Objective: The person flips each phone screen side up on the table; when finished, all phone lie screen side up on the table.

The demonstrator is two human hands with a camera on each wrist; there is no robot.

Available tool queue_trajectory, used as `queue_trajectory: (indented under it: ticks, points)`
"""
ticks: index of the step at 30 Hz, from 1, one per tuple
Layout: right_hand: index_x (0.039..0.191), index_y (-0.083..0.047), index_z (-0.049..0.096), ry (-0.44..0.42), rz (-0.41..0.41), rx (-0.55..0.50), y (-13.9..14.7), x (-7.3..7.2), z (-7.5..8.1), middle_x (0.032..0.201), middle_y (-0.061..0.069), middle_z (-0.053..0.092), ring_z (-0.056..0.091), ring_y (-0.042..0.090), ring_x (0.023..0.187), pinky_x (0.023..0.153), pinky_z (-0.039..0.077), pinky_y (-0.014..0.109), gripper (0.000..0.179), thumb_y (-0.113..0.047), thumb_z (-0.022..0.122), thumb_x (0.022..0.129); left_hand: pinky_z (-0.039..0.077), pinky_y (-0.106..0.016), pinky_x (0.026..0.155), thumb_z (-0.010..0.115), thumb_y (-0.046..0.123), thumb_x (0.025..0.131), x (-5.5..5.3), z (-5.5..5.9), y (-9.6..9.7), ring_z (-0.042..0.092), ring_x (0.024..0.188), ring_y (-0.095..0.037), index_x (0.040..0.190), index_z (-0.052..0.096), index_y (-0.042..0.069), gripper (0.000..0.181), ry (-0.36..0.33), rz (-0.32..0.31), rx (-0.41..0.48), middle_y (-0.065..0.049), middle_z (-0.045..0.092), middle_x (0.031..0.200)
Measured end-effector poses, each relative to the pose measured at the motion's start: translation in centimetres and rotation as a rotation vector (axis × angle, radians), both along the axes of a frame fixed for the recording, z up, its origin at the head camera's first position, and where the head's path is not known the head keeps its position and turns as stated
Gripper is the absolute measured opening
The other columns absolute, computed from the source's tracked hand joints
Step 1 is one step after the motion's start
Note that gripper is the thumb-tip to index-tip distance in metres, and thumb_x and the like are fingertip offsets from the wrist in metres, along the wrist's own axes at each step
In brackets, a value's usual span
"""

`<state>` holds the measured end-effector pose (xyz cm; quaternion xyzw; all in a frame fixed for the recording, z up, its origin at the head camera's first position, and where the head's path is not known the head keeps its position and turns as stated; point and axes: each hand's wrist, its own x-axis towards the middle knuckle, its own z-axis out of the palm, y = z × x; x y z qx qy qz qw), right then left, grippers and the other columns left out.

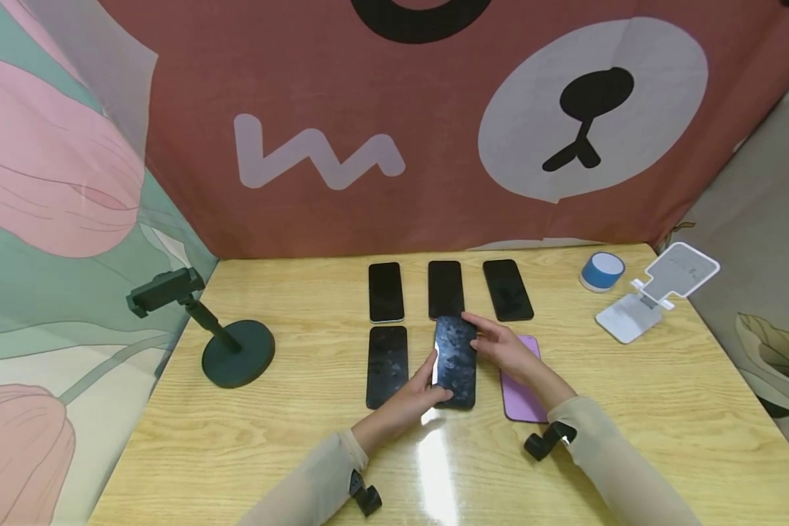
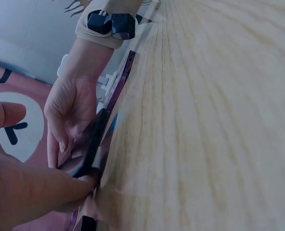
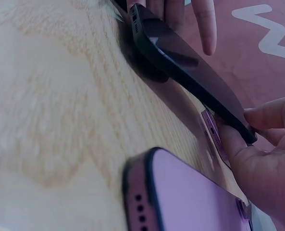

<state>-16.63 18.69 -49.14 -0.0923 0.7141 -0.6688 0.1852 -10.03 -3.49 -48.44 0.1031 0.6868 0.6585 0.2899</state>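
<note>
A dark smartphone [image 1: 456, 363], smudged and glossy on its upward face, is held between both hands, tilted and raised over the table in the right wrist view. My left hand [image 1: 408, 402] grips its lower left side, thumb over the face. At the upper right corner my right hand [image 1: 508, 352] pinches it, as the right wrist view also shows. A purple phone [image 1: 524, 398], back up, lies partly under the right forearm. To the left lies another dark phone [image 1: 387, 367]. Behind the held phone, a black phone [image 1: 446, 286] is partly overlapped.
Two more black phones, one at the back left [image 1: 386, 292] and one at the back right [image 1: 508, 290], share the back row. On the wooden table [image 1: 289, 438] stand a dark green phone stand [image 1: 239, 354], a blue-and-white cylinder [image 1: 602, 272] and a white folding stand [image 1: 630, 318].
</note>
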Motion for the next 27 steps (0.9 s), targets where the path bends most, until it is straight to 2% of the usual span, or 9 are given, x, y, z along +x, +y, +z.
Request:
queue_trajectory:
  ticks: [4,7,12,18,22,24,27]
  points:
    - [0.147,-0.001,0.028,0.003,0.009,0.01,0.09,0.02,-0.08,0.151,0.022,0.023,0.043,0.018,0.114,0.083,0.045,0.019,0.057,0.003,0.047,0.094,0.016,-0.049,0.112,0.057,0.022,0.089,0.15,0.27,0.02,0.005,0.143,-0.03,0.153,0.003,0.017,0.084,0.007,0.004,-0.024,-0.012,0.001,0.158]
    - [0.147,0.0,0.028,0.005,0.019,0.01,0.14,0.01,-0.18,0.153,0.022,0.019,0.037,0.025,0.123,0.084,0.044,0.019,0.057,0.002,0.047,0.094,0.016,-0.049,0.112,0.058,0.023,0.088,0.23,0.5,0.05,0.005,0.142,-0.031,0.154,0.003,0.018,0.085,0.01,0.006,-0.037,-0.013,0.0,0.157]
    - [0.147,-0.002,0.029,-0.01,0.021,0.036,0.15,-0.08,-0.22,0.155,0.019,0.017,0.027,0.034,0.133,0.087,0.044,0.02,0.057,0.001,0.047,0.094,0.022,-0.05,0.11,0.057,0.023,0.089,0.21,0.67,0.11,0.011,0.141,-0.032,0.154,0.002,0.018,0.085,0.003,0.011,-0.033,-0.017,0.002,0.156]
    - [0.147,-0.002,0.029,-0.005,0.017,0.071,0.04,-0.15,-0.12,0.154,0.021,0.019,0.035,0.034,0.128,0.087,0.045,0.024,0.057,0.0,0.049,0.094,0.024,-0.048,0.11,0.058,0.022,0.089,0.07,0.67,0.26,0.012,0.141,-0.032,0.153,0.002,0.014,0.085,0.007,0.025,-0.027,-0.017,0.002,0.156]
    - [0.147,-0.002,0.029,-0.005,0.015,0.087,-0.06,-0.2,-0.09,0.153,0.022,0.019,0.033,0.034,0.128,0.086,0.044,0.023,0.057,0.001,0.049,0.094,0.021,-0.049,0.111,0.058,0.021,0.088,-0.02,0.63,0.36,0.011,0.141,-0.033,0.153,0.003,0.013,0.085,0.022,0.041,-0.026,-0.015,0.004,0.157]
    - [0.147,-0.001,0.029,0.0,0.017,0.097,-0.09,-0.25,-0.09,0.153,0.022,0.018,0.029,0.035,0.13,0.089,0.043,0.025,0.057,0.001,0.048,0.094,0.024,-0.049,0.109,0.057,0.02,0.088,-0.15,0.54,0.4,0.017,0.14,-0.035,0.153,0.004,0.012,0.084,0.033,0.046,-0.017,-0.017,0.01,0.156]
    - [0.146,0.002,0.028,0.012,0.025,0.093,-0.13,-0.28,-0.13,0.153,0.024,0.015,0.022,0.039,0.136,0.102,0.036,0.037,0.056,0.003,0.048,0.093,0.03,-0.046,0.107,0.055,0.017,0.09,-0.38,0.37,0.44,0.029,0.135,-0.033,0.153,0.003,0.011,0.082,0.036,0.043,0.018,-0.019,0.018,0.153]
